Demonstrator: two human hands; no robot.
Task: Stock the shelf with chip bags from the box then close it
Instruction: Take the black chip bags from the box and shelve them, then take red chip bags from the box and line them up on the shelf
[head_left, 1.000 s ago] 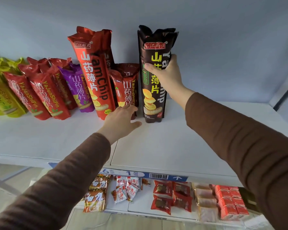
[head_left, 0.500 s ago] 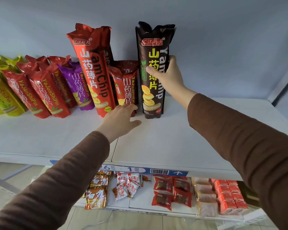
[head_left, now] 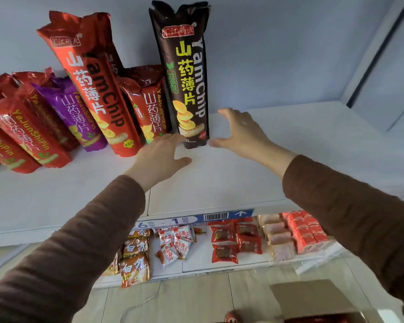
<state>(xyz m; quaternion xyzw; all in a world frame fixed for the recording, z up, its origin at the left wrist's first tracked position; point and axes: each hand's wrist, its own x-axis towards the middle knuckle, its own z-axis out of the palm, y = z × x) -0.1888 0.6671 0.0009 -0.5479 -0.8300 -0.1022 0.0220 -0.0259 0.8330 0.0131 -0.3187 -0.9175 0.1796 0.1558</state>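
Observation:
A tall dark brown chip bag (head_left: 184, 73) stands upright on the white shelf (head_left: 278, 155), free of both hands. My right hand (head_left: 240, 134) is open just right of the bag's base, fingers spread, not touching it. In front of the bag's lower left corner is my left hand (head_left: 159, 157), open and flat over the shelf. A tall red chip bag (head_left: 89, 85) leans to the left of it, with a short red bag (head_left: 147, 106) between them. The cardboard box (head_left: 313, 301) sits at the bottom right on the floor, its flap up.
Short red bags (head_left: 21, 127) and a purple bag (head_left: 72, 110) lean in a row at the shelf's left. A lower shelf (head_left: 196, 264) holds small snack packets and red boxes. The upper shelf's right half is bare white surface.
My right hand let go of the dark brown bag and dropped to beside its base. The bag now stands alone. The view tilted down, showing the box.

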